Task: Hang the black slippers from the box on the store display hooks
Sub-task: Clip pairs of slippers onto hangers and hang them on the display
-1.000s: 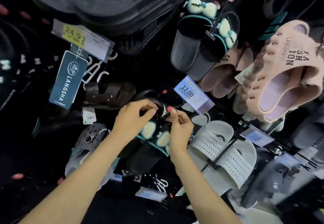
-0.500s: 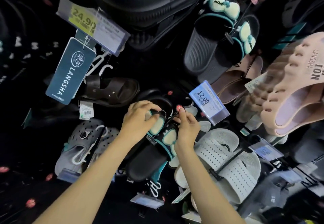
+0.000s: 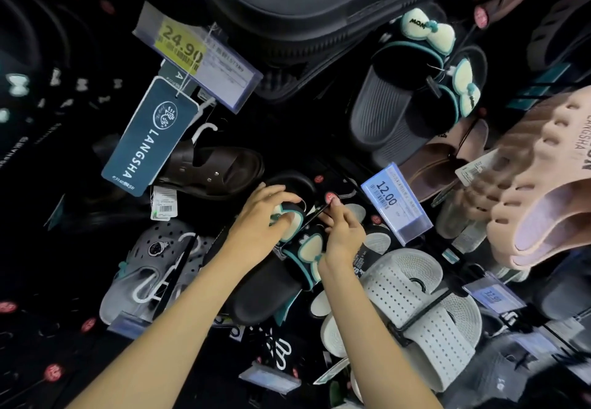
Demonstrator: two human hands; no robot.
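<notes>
At centre frame, left hand fingers grip the black slippers by a bow while the right hand seemingly pinches the display hook; a missed hanger loop could drop the pair.

Two bare forearms, no sleeves, left hand, right hand

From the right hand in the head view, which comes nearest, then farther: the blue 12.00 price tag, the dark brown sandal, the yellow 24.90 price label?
1. Blue 12.00 price tag: just right of the right hand.
2. Dark brown sandal: up-left, past the left hand.
3. Yellow 24.90 price label: far upper left.
</notes>
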